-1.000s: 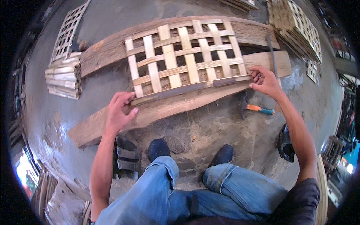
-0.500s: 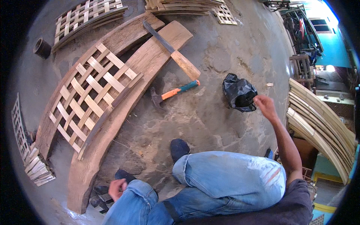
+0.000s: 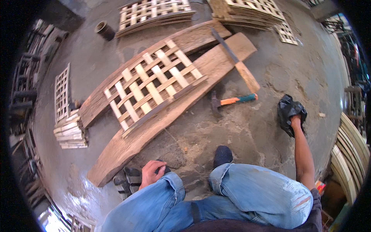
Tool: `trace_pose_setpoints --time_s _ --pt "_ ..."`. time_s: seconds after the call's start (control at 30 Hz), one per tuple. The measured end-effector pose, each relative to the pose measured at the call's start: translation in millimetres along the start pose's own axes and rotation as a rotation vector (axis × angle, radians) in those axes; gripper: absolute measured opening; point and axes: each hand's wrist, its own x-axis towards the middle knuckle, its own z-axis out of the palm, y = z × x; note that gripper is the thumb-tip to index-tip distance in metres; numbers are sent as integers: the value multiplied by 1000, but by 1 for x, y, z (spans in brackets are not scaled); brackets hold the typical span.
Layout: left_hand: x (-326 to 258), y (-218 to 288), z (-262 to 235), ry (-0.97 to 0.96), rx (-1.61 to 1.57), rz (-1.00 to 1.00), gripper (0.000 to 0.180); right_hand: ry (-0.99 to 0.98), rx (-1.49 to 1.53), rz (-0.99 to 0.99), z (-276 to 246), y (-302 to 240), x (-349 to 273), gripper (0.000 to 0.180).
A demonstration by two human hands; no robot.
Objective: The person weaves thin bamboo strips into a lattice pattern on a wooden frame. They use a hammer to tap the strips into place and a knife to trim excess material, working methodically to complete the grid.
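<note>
My right hand reaches down into a crumpled black plastic bag [image 3: 286, 112] on the floor at the right. The bag hides the fingers; only my right wrist [image 3: 296, 122] shows at its mouth. By my left foot, my left hand [image 3: 152, 172] rests beside the knee with its fingers curled, and whatever they may hold is hidden. A claw hammer [image 3: 236, 99] with an orange and green handle lies between the bag and two curved wooden planks [image 3: 154, 133]. Across the planks sits a woven slat panel [image 3: 148, 83]. A wooden-handled machete [image 3: 237, 63] lies over their far end.
Stacks of woven panels [image 3: 154, 15] lie at the back, near a short dark tube [image 3: 104, 31]. At the left are a bundle of pale slats [image 3: 70, 133] and a small lattice panel [image 3: 62, 92]. Long bent strips [image 3: 349, 150] stand at the right. Sandals [image 3: 127, 181] lie beside my left foot.
My right hand has gone from the edge of the black bag to inside it. My view has turned, so the floor things appear farther right. My left hand stays by the left knee.
</note>
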Motion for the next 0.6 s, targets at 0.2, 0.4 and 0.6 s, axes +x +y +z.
trace_pose_setpoints --time_s 0.2,0.4,0.6 --pt "-11 -6 27 37 -144 -35 14 22 -212 154 63 99 69 50" --pt "-17 11 -8 -7 -29 -82 16 471 500 -129 65 35 43 32" --pt "-3 -2 10 -10 -114 -29 18 427 779 116 16 70 -3 37"
